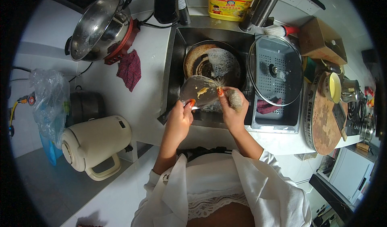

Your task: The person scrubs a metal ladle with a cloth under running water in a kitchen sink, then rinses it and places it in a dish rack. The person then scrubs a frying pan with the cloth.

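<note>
Over the sink (pixel 169 72), my left hand (pixel 180 115) grips the near rim of a shiny shallow dish (pixel 193 89). A yellow food scrap (pixel 202 92) sticks to the dish's surface. My right hand (pixel 234 110) holds a beige scrubbing pad (pixel 234 100), with the thumb and fingertips at the dish's right edge. Below and beyond the dish, a round pan (pixel 196 53) lies in the sink, its inside browned. White suds (pixel 222 60) cover part of the pan. A dark handle (pixel 164 117) crosses the sink's near left edge; which piece it belongs to is hidden.
A glass lid (pixel 274 70) lies over a grey perforated basin (pixel 263 119) on the right. Farther right are a round wooden board (pixel 325 130) and a yellow bowl (pixel 334 88). Leftward stand a steel pot (pixel 121 30) and a cream kettle (pixel 99 140). The faucet (pixel 263 7) rises behind.
</note>
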Available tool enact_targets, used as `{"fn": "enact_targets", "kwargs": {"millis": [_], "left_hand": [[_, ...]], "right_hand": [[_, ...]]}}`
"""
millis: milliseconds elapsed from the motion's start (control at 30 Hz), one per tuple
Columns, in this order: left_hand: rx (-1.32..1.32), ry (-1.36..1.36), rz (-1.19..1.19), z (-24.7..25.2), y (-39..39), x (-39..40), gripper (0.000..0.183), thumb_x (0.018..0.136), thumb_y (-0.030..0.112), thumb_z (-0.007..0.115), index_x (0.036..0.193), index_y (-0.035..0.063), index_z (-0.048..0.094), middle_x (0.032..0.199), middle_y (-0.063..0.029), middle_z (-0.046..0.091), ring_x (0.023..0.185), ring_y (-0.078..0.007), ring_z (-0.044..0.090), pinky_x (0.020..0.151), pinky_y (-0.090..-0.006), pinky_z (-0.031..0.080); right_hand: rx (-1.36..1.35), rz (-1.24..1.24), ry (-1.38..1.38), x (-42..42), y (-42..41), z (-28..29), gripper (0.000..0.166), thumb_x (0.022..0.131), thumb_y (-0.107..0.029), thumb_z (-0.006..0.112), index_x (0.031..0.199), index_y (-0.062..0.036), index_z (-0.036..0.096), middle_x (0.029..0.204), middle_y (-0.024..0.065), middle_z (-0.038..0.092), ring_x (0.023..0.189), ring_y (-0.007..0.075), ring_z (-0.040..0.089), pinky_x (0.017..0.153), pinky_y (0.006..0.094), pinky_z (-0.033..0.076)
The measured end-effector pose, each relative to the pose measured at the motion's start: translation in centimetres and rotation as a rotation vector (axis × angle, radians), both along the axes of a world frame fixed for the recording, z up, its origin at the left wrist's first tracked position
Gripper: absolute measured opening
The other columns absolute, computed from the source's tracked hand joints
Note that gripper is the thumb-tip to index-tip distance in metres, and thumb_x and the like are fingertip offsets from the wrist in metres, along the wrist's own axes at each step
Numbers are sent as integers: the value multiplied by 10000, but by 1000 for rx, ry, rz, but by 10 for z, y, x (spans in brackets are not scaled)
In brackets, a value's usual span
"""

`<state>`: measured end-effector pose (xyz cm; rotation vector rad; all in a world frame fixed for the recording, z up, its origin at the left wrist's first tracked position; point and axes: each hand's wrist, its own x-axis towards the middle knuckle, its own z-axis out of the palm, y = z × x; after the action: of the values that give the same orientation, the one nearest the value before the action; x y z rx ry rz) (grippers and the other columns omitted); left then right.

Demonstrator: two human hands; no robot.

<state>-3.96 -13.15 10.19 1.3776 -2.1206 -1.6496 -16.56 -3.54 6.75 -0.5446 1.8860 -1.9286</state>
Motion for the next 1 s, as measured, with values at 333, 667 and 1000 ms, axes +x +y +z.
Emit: {"fn": "enact_targets", "kwargs": {"millis": [333, 667, 1000], "left_hand": [[13, 70, 93, 3, -3, 1, 192, 933, 178, 451, 976, 4, 521, 526, -18, 414, 457, -97, 385, 437, -260, 323], [-18, 67, 62, 0, 1, -1, 210, 932, 175, 442, 1012, -6, 513, 528, -40, 457, 455, -115, 432, 445, -279, 349], [26, 110, 84, 1, 6, -6, 202, 937, 162, 438, 1001, -16, 508, 543, -26, 442, 455, -96, 404, 433, -259, 330]], "right_hand": [[-78, 47, 2, 17, -1, -5, 326, 783, 54, 599, 1102, -3, 573, 957, 31, 601, 769, 50, 506, 685, 186, 422], [-49, -67, -15, 20, -4, -8, 283, 780, 39, 618, 1059, 0, 587, 840, 19, 609, 715, 42, 507, 642, 186, 428], [-52, -139, 22, 12, -12, -3, 138, 825, -55, 633, 935, 19, 596, 797, 25, 606, 716, 59, 526, 653, 195, 441]]}}
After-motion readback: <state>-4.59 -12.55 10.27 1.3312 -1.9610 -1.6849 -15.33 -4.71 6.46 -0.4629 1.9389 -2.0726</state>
